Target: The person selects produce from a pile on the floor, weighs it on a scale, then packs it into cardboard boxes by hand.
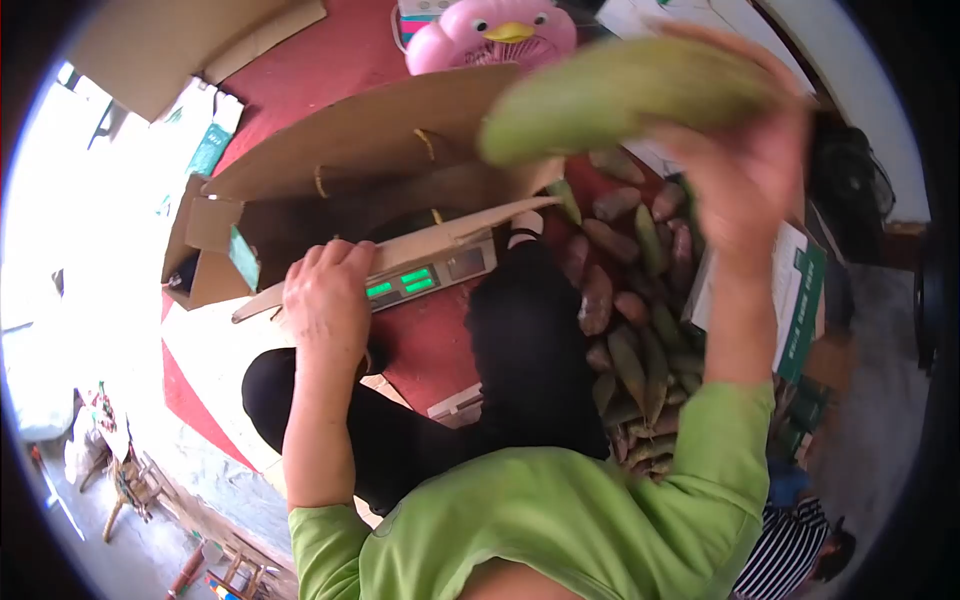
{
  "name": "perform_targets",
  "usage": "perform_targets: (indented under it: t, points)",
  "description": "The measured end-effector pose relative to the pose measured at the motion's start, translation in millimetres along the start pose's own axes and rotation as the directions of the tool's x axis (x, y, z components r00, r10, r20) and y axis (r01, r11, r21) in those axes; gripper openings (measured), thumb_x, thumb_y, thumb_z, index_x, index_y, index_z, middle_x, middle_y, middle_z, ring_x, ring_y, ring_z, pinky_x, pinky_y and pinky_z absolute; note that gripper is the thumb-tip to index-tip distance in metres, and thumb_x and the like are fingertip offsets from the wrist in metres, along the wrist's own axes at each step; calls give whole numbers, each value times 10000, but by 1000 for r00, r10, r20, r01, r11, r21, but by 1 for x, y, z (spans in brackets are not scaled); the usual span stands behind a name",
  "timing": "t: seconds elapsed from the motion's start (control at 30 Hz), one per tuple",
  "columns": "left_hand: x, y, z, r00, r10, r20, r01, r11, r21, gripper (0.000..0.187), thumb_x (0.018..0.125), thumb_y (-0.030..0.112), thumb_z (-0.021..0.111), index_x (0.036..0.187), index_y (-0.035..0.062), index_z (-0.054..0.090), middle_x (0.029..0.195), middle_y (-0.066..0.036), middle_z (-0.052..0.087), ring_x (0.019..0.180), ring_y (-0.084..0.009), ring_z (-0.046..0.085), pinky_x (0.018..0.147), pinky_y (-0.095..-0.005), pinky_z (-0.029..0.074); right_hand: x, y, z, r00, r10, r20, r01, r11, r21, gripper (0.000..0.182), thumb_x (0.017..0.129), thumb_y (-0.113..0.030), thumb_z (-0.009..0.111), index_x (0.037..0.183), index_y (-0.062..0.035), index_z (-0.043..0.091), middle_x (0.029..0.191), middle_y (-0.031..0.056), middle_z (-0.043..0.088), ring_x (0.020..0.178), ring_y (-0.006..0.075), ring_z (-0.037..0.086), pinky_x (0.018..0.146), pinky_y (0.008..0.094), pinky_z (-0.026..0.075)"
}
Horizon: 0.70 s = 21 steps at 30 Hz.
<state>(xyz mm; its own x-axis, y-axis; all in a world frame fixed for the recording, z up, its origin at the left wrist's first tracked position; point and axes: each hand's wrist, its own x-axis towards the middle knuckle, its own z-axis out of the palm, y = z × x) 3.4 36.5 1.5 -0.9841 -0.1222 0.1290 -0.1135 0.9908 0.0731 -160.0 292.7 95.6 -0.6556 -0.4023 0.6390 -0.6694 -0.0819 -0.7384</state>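
My right hand (745,170) is raised close to the camera and wrapped around a long green ear of corn (610,98) in its husk, blurred by motion. My left hand (333,290) grips the near flap (440,238) of an open cardboard box (350,160), its fingers over the edge. The inside of the box is dark and mostly hidden. Beneath the flap, a digital scale (415,280) shows lit green displays. To the right lies a pile of corn (640,360), some pieces green and others reddish purple.
A pink bird-faced object (490,35) stands at the back. A white and green carton (800,300) is right of the pile. Flattened cardboard (170,50) lies at the upper left. Part of another person in a striped shirt (785,550) shows at the lower right.
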Motion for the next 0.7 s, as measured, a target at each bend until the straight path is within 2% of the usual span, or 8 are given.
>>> perform_targets:
  t: [0.1,0.23,0.33,0.37,0.43,0.6,0.63,0.7]
  points:
    - [2,1,1,1000,-4,-5,4,1000,-1,203,781,100,539,932,139,668,863,-20,625,868,-214,600,774,-353,459,18,16,57,941,50,334,-31,998,-62,501,723,14,716,1178,-70,523,1105,37,599,1019,172,579,875,326,469]
    - [3,1,1,1000,-22,11,22,1000,20,210,785,102,540,936,151,678,867,-13,628,871,-209,601,771,-349,455,11,74,123,778,73,624,46,984,-173,415,697,-79,685,1075,-84,515,969,135,608,954,346,583,806,423,459]
    - [4,0,2,1000,-19,-14,20,999,30,205,791,104,540,933,152,680,867,-13,629,869,-209,602,767,-352,456,5,95,154,454,344,822,130,887,-443,435,711,-142,724,1101,-83,541,1024,149,629,1033,353,577,862,450,463]
    - [4,0,2,1000,-11,-12,12,1000,29,205,791,104,540,933,152,680,867,-13,629,869,-209,602,767,-352,456,4,99,161,458,350,817,124,885,-448,435,711,-142,724,1101,-83,541,1024,149,629,1033,353,577,862,450,463]
    - [6,0,1,1000,-15,3,15,1000,25,204,791,101,541,935,143,680,875,-18,632,869,-216,603,761,-356,457,6,98,165,310,435,845,193,842,-504,452,741,-176,716,1154,-75,564,1095,155,629,1073,339,572,883,433,464]
    - [8,3,-2,998,-44,36,44,999,-11,227,788,49,573,976,111,685,876,-67,630,888,-261,607,772,-381,476,18,62,103,745,197,637,-125,980,-156,339,803,-186,675,1112,-57,623,1008,97,666,921,183,637,813,296,494]
    - [8,4,-2,999,-27,30,27,1000,-13,231,787,46,572,978,111,686,871,-69,628,888,-263,607,771,-379,476,16,53,81,835,194,515,-176,981,-84,255,827,-141,655,1066,-53,638,940,52,668,840,88,622,745,240,492]
    - [9,7,-6,998,-46,45,46,999,-13,238,787,41,569,981,112,688,876,-72,630,886,-267,608,769,-378,476,6,58,35,950,214,227,-230,972,44,222,863,-106,633,1065,-13,634,953,58,667,869,99,624,795,243,499]
